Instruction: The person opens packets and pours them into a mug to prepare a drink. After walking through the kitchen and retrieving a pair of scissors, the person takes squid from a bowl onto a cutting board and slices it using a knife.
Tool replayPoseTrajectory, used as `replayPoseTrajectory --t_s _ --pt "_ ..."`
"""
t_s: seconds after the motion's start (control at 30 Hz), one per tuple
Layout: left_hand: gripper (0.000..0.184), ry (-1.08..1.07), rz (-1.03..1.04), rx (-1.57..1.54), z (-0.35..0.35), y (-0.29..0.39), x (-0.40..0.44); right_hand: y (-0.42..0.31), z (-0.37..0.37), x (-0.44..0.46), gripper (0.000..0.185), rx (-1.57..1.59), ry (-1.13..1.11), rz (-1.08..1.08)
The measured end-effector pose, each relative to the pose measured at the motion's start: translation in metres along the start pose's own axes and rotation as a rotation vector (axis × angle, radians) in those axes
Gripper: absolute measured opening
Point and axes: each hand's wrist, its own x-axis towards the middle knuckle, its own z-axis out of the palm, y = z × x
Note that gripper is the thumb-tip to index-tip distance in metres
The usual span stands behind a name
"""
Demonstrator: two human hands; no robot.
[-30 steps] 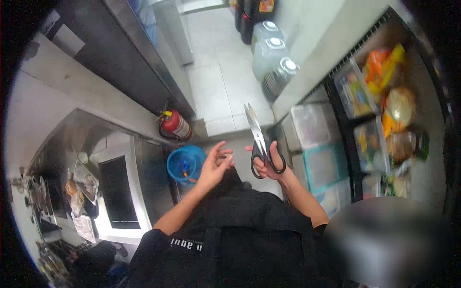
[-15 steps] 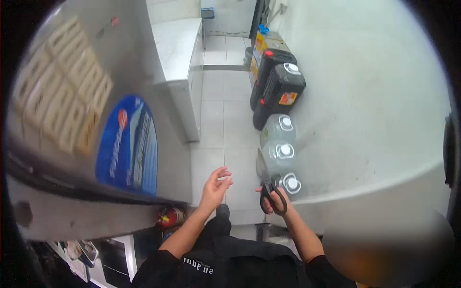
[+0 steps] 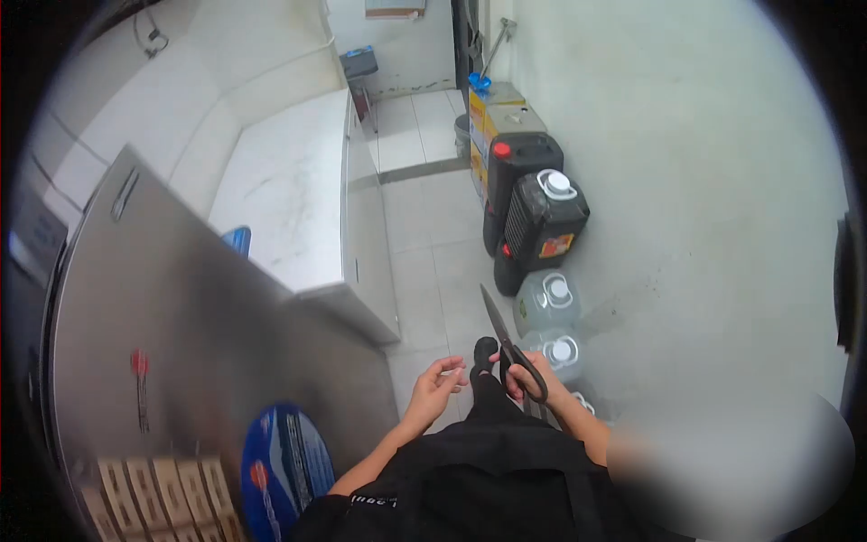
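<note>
A pair of scissors (image 3: 503,331) with black handles is in my right hand (image 3: 535,378), its blades together and pointing forward. My fingers wrap round the handle loops. To the left, my left hand (image 3: 439,388) hangs in the air with its fingers loosely curved and apart, holding nothing. Just beyond the right hand, a clear jug (image 3: 551,354) with a white cap stands on the floor by the wall. Another clear jug (image 3: 547,305) is behind it, and a third is partly covered by my right arm.
Black jerrycans (image 3: 545,226) and yellow boxes (image 3: 479,135) line the right wall. On the left stand a steel refrigerator (image 3: 208,361) and a white-topped counter (image 3: 289,181). Between them runs a tiled floor (image 3: 420,235) to a doorway at the far end.
The view has moved forward and tilted up, showing more of the counter and doorway. The jugs sit lower in view. The scissors stay in my right hand; my left remains empty.
</note>
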Motion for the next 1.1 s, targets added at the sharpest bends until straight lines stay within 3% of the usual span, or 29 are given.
replayPoseTrajectory --t_s 0.07,0.17,0.37,0.47,0.57,0.63,0.73,0.87,1.0,1.1 --pt "0.034 0.035 0.040 0.011 -0.011 0.021 0.061 -0.018 -0.028 0.052 0.042 -0.015 -0.008 -0.033" --pt "0.033 0.132 0.076 0.018 -0.024 0.058 0.149 -0.059 -0.071 0.133 0.039 -0.039 -0.193 -0.048" --pt "0.031 0.180 0.161 0.184 -0.052 0.162 0.293 -0.145 -0.132 0.303 0.045 -0.043 -0.315 -0.125" --pt "0.028 0.279 0.201 0.202 -0.079 0.186 0.354 -0.181 -0.147 0.382 0.046 -0.114 -0.270 -0.036" --pt "0.026 0.366 0.113 0.036 -0.109 0.194 0.422 -0.212 -0.166 0.482 0.045 -0.242 -0.324 0.102" --pt "0.027 0.402 0.029 0.000 -0.134 0.196 0.478 -0.224 -0.174 0.556 0.045 -0.321 -0.404 0.023" --pt "0.026 0.433 0.079 -0.022 -0.180 0.213 0.576 -0.241 -0.187 0.663 0.050 -0.242 -0.485 -0.075" --pt "0.025 0.471 0.147 -0.049 -0.246 0.277 0.727 -0.280 -0.223 0.800 0.050 -0.249 -0.469 -0.148" --pt "0.026 0.471 0.314 0.146 -0.299 0.363 0.857 -0.333 -0.268 0.912 0.060 -0.193 -0.488 -0.121" --pt "0.029 0.440 0.375 0.203 -0.328 0.411 0.946 -0.374 -0.300 0.987 0.060 -0.205 -0.326 -0.141"
